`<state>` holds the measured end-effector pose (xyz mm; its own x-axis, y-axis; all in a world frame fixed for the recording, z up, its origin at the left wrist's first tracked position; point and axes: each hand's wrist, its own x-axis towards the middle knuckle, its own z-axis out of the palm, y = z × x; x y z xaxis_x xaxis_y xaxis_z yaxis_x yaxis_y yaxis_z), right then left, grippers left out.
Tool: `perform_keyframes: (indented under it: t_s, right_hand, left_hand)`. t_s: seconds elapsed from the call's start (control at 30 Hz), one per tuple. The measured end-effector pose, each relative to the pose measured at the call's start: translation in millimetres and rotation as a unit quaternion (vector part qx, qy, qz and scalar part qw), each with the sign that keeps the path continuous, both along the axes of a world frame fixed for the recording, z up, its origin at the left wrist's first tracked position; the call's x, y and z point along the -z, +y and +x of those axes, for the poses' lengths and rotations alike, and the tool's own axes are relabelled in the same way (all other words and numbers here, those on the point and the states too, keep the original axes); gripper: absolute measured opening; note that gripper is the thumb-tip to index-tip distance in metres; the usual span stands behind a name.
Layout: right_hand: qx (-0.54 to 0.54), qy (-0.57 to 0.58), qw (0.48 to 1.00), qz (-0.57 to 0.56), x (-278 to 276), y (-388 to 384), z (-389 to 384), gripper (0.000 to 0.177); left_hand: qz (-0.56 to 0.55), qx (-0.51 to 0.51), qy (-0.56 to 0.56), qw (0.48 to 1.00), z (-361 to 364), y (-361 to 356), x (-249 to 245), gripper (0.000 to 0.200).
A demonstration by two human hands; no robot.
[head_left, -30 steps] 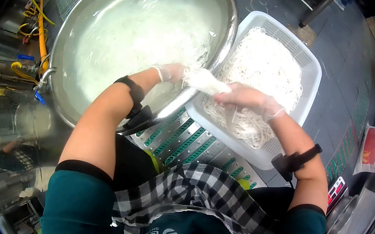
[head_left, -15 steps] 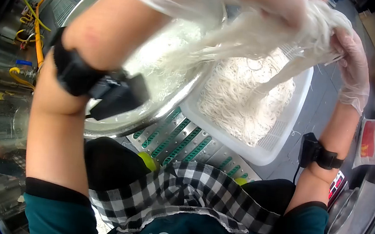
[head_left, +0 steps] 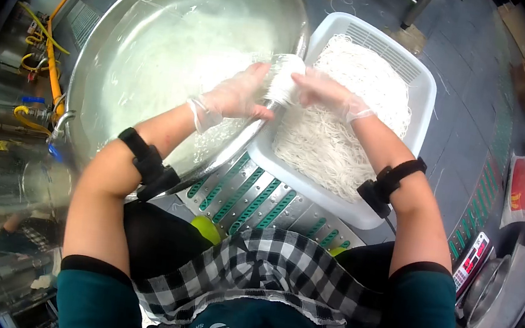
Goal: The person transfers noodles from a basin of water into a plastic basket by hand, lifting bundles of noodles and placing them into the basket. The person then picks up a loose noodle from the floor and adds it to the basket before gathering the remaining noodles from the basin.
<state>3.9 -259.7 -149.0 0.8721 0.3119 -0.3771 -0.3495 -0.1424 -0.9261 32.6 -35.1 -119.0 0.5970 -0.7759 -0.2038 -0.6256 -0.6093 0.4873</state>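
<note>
Where noodle bundle [head_left: 282, 82] hangs over basin rim [head_left: 304, 31], left hand [head_left: 233, 95] splayed wide — right hand [head_left: 327, 94] touching bundle, grip unclear.

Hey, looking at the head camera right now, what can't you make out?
All in the head view:
Basin: its far rim is cut off by the top edge.
Basket: its floor is hidden under white strands.
Bundle between the left hand and right hand: too blurred to count strands.
Scale: its red digits are too small to read.
</note>
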Motion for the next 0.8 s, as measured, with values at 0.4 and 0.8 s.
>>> perform_keyframes:
  t_s: [0.4,0.8]
  right_hand:
    - [-0.107,-0.028,0.981,-0.161,-152,-1,-34,0.044]
    - [0.201,-0.309,0.901,-0.228,-262,-201,-78,0.060]
  left_hand:
    - [-0.187,-0.056,0.101,0.976,1,-25,10,0.031]
    - [-0.076,-0.329,0.177,0.925,57,55,-32,0.023]
